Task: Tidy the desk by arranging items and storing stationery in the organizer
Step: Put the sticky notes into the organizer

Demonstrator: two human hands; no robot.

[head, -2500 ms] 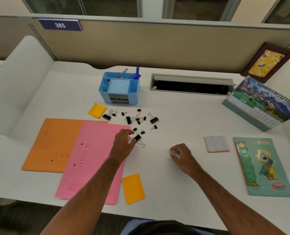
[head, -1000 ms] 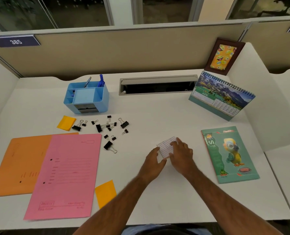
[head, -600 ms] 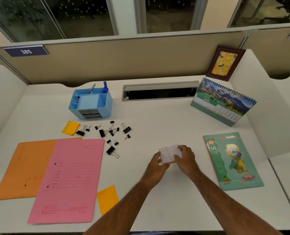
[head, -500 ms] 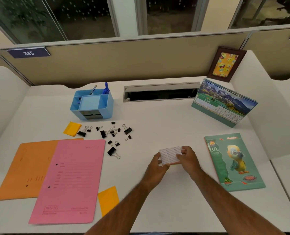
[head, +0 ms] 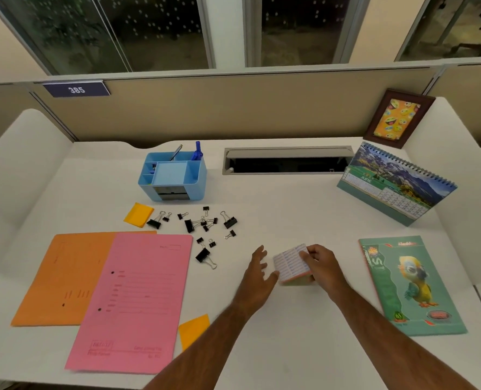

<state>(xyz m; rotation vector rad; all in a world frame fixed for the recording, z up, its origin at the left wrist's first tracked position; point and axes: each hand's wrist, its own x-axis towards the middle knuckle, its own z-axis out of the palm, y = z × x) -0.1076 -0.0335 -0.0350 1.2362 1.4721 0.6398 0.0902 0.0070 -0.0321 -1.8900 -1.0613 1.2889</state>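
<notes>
My right hand (head: pixel 321 263) holds a small pad of sticky notes (head: pixel 290 264) with a printed white top sheet and a pink-orange edge, lifted just above the desk. My left hand (head: pixel 259 270) hovers beside the pad's left side with straight fingers, holding nothing. A blue desk organizer (head: pixel 174 175) with two pens in its back compartment stands at the back left. Several black binder clips (head: pixel 202 223) lie scattered in front of it. A pink folder (head: pixel 138 299) overlaps an orange folder (head: pixel 65 277) at the left.
Two yellow sticky pads lie loose, one by the clips (head: pixel 138 214) and one at the pink folder's lower corner (head: pixel 193 330). A green parrot notebook (head: pixel 408 285), a desk calendar (head: pixel 394 184) and a picture frame (head: pixel 397 118) occupy the right. A cable slot (head: pixel 287 161) opens at the back.
My right hand picked the sticky-note pad up off the desk and both hands held it. My left hand has now let go and drawn slightly left.
</notes>
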